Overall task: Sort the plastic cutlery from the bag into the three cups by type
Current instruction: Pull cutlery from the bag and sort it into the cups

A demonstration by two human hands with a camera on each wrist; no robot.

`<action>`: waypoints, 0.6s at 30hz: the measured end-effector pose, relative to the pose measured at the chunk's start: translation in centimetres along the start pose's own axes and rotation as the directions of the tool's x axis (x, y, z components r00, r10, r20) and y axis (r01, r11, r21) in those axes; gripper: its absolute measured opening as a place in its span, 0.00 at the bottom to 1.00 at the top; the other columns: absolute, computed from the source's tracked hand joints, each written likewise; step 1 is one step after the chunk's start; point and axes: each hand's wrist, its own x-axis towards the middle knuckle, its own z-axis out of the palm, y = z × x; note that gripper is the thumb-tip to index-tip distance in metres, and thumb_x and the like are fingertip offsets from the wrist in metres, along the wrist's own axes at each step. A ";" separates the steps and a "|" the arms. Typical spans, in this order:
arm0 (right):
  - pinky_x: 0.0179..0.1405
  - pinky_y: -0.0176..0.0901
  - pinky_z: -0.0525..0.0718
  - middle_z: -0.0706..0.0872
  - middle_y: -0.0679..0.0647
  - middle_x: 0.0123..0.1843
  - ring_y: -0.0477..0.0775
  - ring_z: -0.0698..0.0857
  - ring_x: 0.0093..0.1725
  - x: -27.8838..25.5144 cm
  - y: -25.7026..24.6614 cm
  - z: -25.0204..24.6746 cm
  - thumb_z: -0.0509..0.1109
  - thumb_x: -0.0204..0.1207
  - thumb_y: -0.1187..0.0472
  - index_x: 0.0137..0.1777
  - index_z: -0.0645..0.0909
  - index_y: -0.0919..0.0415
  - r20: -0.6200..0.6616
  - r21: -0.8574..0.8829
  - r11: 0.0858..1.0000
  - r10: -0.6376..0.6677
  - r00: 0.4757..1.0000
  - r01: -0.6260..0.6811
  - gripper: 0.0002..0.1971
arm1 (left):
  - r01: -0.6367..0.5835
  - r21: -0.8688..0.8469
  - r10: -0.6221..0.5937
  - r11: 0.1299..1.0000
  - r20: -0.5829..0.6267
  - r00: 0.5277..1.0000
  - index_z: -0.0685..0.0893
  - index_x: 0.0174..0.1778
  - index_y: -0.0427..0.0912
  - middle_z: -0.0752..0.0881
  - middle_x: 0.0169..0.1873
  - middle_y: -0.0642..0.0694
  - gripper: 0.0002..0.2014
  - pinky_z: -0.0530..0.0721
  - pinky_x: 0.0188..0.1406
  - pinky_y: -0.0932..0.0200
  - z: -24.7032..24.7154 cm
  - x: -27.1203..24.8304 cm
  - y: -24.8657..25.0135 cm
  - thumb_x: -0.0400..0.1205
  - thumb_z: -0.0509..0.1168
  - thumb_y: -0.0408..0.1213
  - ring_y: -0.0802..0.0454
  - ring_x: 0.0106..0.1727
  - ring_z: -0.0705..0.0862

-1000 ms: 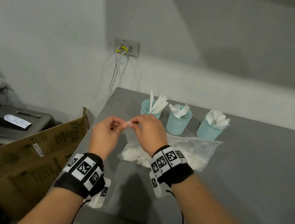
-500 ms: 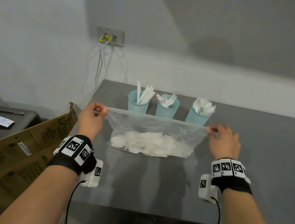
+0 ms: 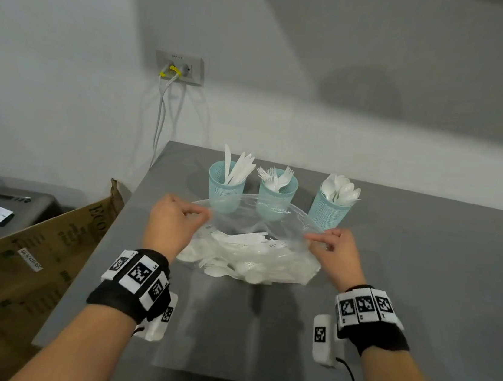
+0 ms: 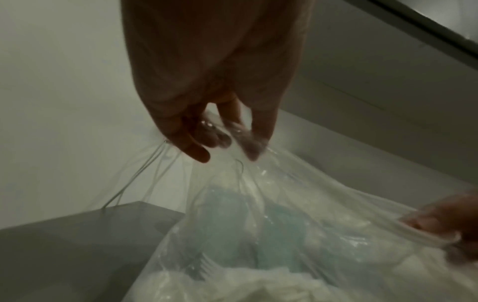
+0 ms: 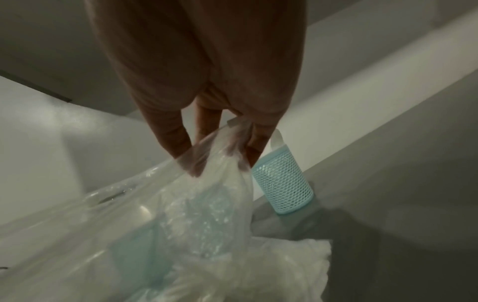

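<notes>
Left hand & right hand each w/ pinch grip on bag rim, mouth spread open.

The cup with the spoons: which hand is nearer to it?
Right. The right hand pinches the bag rim just in front of the spoon cup. The left hand pinches the opposite rim, in front of the knife cup.

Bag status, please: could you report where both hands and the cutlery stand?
Left hand and right hand each pinch the bag rim, mouth spread open. Cutlery heaped inside. Three cups behind, partly filled. Nothing blocking.
</notes>
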 end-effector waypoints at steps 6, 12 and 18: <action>0.50 0.47 0.87 0.75 0.54 0.66 0.59 0.79 0.60 0.1 0.6 0.7 0.56 0.68 0.82 0.71 0.75 0.40 0.166 0.259 0.963 0.032 0.986 -0.075 0.40 | 0.123 -0.096 -0.080 0.988 0.363 0.928 0.72 0.76 0.52 0.69 0.64 0.42 0.41 0.80 0.42 0.66 0.0 -0.5 0.0 0.70 0.66 0.13 0.46 0.59 0.80; 0.42 0.49 0.80 0.80 0.58 0.44 0.53 0.79 0.33 1.6 -1.1 3.4 0.59 0.79 0.66 0.51 0.83 0.60 0.173 0.394 0.839 0.332 0.927 -0.374 0.11 | 0.470 -0.124 -0.413 0.874 0.318 0.853 0.83 0.47 0.41 0.82 0.52 0.35 0.07 0.85 0.49 0.47 4.0 0.0 -0.8 0.78 0.70 0.39 0.43 0.51 0.84; 0.53 0.38 0.72 0.79 0.59 0.68 0.59 0.78 0.63 3.1 0.3 4.6 0.70 0.73 0.49 0.66 0.78 0.64 0.284 -0.610 0.784 0.353 0.892 -0.116 0.26 | 0.120 0.617 -0.344 0.778 0.257 0.903 0.85 0.54 0.51 0.66 0.65 0.43 0.19 0.71 0.66 0.49 4.2 -0.2 -2.1 0.73 0.68 0.58 0.43 0.67 0.65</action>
